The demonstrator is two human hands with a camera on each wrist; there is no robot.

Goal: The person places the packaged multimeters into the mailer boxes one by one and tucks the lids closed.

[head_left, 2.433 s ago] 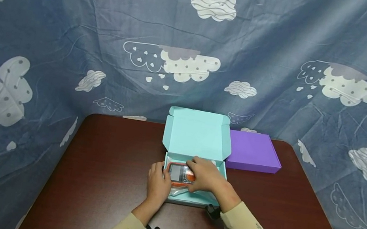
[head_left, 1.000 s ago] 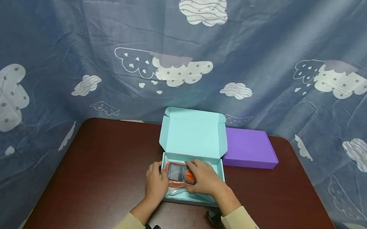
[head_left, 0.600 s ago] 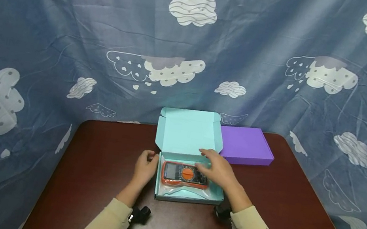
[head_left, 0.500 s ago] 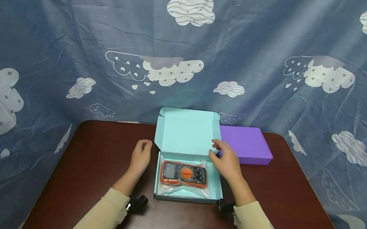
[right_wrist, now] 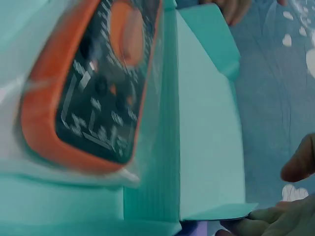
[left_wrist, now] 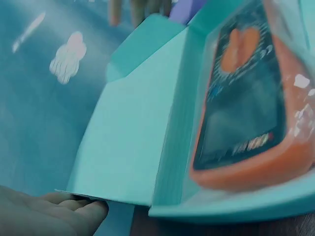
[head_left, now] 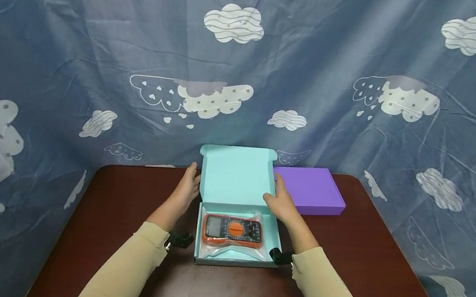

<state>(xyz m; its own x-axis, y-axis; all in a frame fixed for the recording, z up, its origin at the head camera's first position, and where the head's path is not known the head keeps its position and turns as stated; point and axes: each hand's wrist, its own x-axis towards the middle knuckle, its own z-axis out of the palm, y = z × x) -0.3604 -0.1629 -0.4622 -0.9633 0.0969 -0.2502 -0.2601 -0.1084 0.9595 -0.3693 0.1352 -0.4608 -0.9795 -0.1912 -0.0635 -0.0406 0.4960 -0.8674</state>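
A turquoise cardboard box (head_left: 235, 264) stands on the table, its lid (head_left: 237, 177) raised at the back. Inside lies an orange and black multimeter (head_left: 234, 230) in a clear plastic bag, screen to the left. My left hand (head_left: 179, 192) is at the lid's left edge, its fingers extended against the outside of the side flap in the left wrist view. On the other side, my right hand (head_left: 284, 203) has its fingers behind the right side flap (right_wrist: 216, 212), thumb held apart from them. Neither hand touches the multimeter.
A closed purple box (head_left: 313, 190) lies at the back right, close beside the lid and right hand. The dark brown table (head_left: 123, 224) ends at a blue cloud-patterned curtain (head_left: 163, 27). Both wrists carry small black cameras.
Both hands have let go of the bagged multimeter, which now lies in the box, and moved up and apart to the lid's two sides. The head view has shifted slightly.
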